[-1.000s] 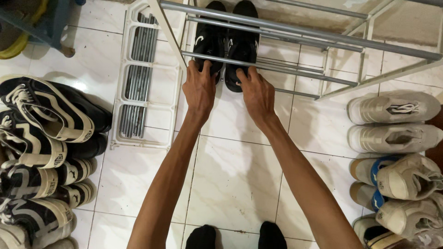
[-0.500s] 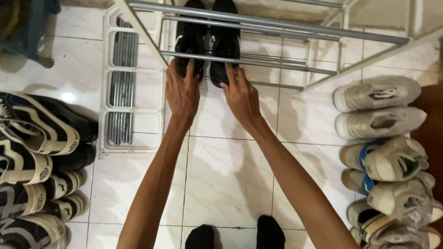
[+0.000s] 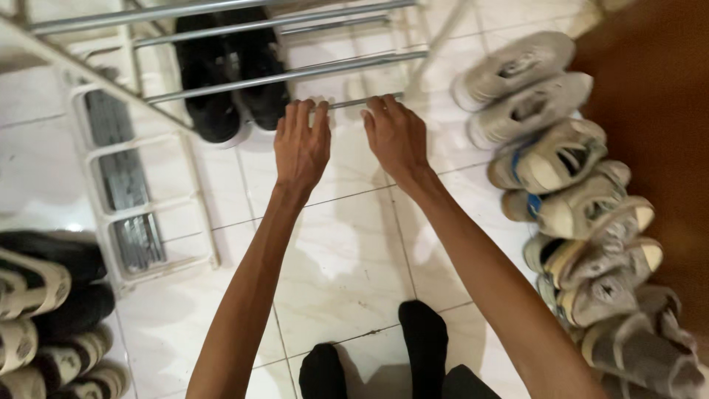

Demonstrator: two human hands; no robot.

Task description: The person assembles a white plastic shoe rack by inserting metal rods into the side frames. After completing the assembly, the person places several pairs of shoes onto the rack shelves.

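1. So, both hands are out flat over the floor tiles [image 3: 354, 244], fingers spread and holding nothing. The left hand [image 3: 301, 144] and right hand [image 3: 395, 137] sit side by side, a bit apart, fingertips touching or just over the low rail [image 3: 354, 102] of the metal rack [image 3: 281, 74].
2. Up and to the left of the left hand, the black shoes [image 3: 229, 81] sit as a pair under the rack's rails, heels toward the hands, not touched by either one. That pair looks parked, as far as I can tell.
3. They're dark all over, low-cut, side by side and straight; the toes are hidden by the rails.
4. What looks left: a row of pale sneakers [image 3: 561, 170] to the right of the right hand, and black-and-cream shoes [image 3: 44, 310] way off left of the left arm, all on the floor.
5. A white rack side panel [image 3: 140, 214] lies flat left of the left hand.
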